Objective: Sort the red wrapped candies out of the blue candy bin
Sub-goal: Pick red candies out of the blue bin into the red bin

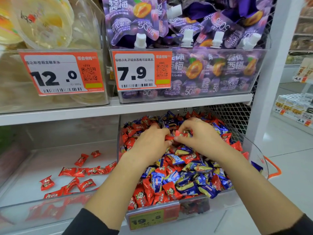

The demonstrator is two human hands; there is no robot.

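Two bare forearms enter from the bottom edge. Left sleeve (94, 223): black, soft knit-looking fabric, pushed up well above the wrist, cuff edge plain and slightly rounded. Right sleeve (294, 225): same black fabric, likewise pushed up, only a wedge of it in view at the lower right corner. Left hand (149, 143): no rings or watch visible. Right hand (201, 138): a thin pale ring (197, 119) on one finger; which finger cannot be told. Nails short, unpainted as far as visible.
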